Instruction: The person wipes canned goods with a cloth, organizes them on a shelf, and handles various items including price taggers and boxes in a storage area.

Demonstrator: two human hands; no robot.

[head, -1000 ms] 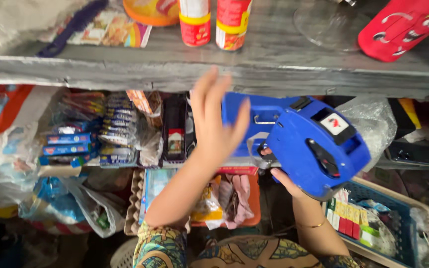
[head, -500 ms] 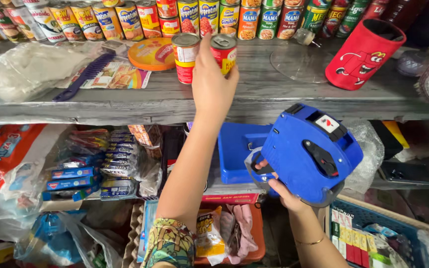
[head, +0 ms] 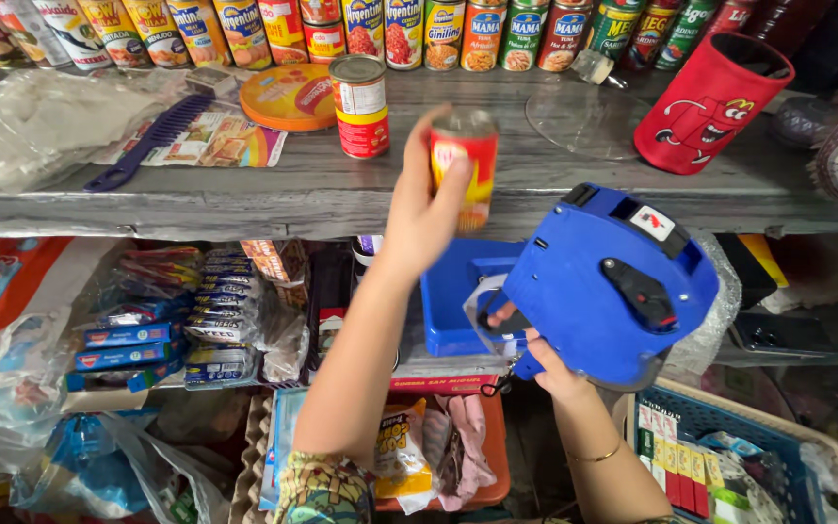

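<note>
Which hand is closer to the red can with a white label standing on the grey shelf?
Left. The left hand, holding another red can, is just right of the standing red can; the right hand grips the blue label gun lower down.

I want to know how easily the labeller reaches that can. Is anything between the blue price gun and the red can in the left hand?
Nothing visible. The left hand holds the red can just up-left of the blue price gun in the right hand; only open air shows between them.

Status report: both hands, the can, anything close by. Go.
Left hand gripping red can, lifted off wooden shelf. Right hand holding blue label gun. Second red can stands just left, apart.
</note>
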